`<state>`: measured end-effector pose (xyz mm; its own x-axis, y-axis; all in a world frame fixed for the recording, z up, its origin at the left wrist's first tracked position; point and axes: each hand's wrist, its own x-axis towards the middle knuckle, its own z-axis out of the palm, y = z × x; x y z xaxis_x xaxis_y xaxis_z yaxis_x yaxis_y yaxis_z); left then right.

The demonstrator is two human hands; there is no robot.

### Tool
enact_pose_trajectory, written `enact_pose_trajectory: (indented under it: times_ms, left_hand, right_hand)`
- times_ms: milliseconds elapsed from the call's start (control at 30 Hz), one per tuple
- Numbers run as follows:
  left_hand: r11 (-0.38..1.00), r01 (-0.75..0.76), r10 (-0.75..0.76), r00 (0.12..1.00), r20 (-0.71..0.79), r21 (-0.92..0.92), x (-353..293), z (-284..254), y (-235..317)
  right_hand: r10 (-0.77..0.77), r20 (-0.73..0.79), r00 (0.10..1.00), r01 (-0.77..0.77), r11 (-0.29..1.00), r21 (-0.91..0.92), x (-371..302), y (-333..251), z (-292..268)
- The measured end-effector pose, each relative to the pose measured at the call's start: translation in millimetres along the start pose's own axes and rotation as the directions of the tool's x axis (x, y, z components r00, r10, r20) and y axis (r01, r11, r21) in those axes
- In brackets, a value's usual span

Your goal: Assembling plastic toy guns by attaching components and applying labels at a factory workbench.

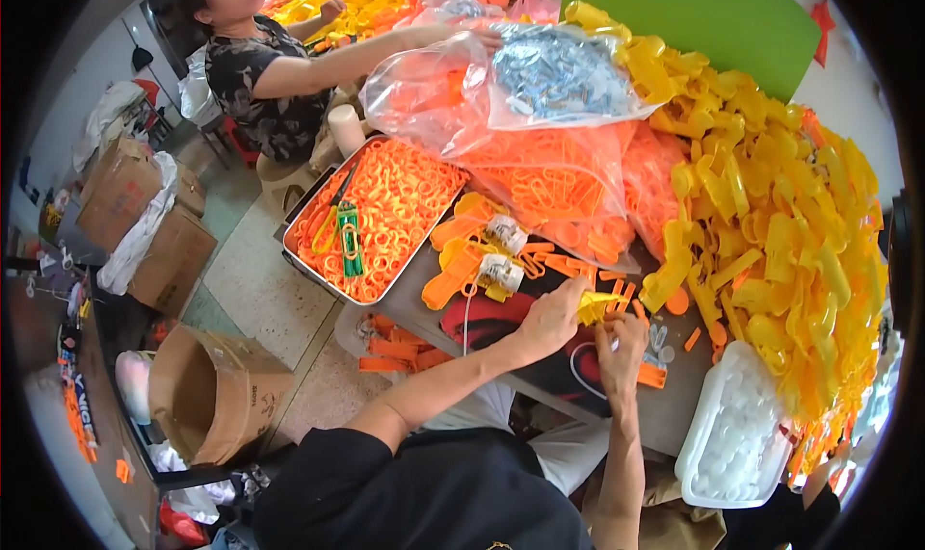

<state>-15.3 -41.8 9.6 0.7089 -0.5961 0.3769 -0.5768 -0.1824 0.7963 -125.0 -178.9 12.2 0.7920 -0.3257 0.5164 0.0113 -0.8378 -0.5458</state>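
Observation:
Over the black and red mat [491, 330], my left hand [553, 323] is closed on a small yellow plastic part [599, 306]. My right hand [621, 350] comes up to the same part from below, fingers pinched together near it; what lies between those fingers is too small to make out. Loose orange plastic strips [559, 263] lie just beyond my hands. Small clear plastic pieces [659, 343] sit beside my right hand, with an orange piece [652, 374] below them. Left of these, orange and yellow parts [453, 273] lie around two white-wrapped bundles [501, 273].
A metal tray [332, 298] of orange rings holds a green-handled tool [350, 242]. Bags of orange parts [549, 174] and blue-grey pieces [559, 73] stand behind. Yellow parts [771, 203] heap at right above a white tub [686, 463]. A person [275, 78] works far left; an open carton [217, 396] stands left.

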Motion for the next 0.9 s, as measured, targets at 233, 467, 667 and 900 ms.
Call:
enact_pose_trajectory:
  times_ms: [233, 467, 667, 900]
  left_hand:
    - [0.995, 0.083, -0.08, 0.996, 0.048, -0.058, 8.2, -3.1, 4.9]
    - [0.995, 0.06, -0.062, 0.998, -0.023, -0.083, 9.9, -4.6, -5.4]
    - [0.993, 0.091, -0.092, 0.996, -0.004, -0.074, 0.4, 0.2, -4.9]
    - [0.991, 0.093, -0.093, 0.996, 0.005, -0.094, -1.2, 0.2, -5.4]
  right_hand:
    - [0.04, -0.076, 0.996, -0.043, 0.998, -0.039, 1.5, 0.9, 5.6]
    - [-0.001, 0.032, 0.999, 0.0, 1.0, 0.012, 12.8, 4.0, 6.8]
    - [0.052, 0.099, 0.994, -0.049, 0.998, -0.041, 0.6, 0.1, 0.3]
    - [0.064, 0.001, 0.998, -0.063, 0.996, -0.066, -4.3, -2.4, 10.0]
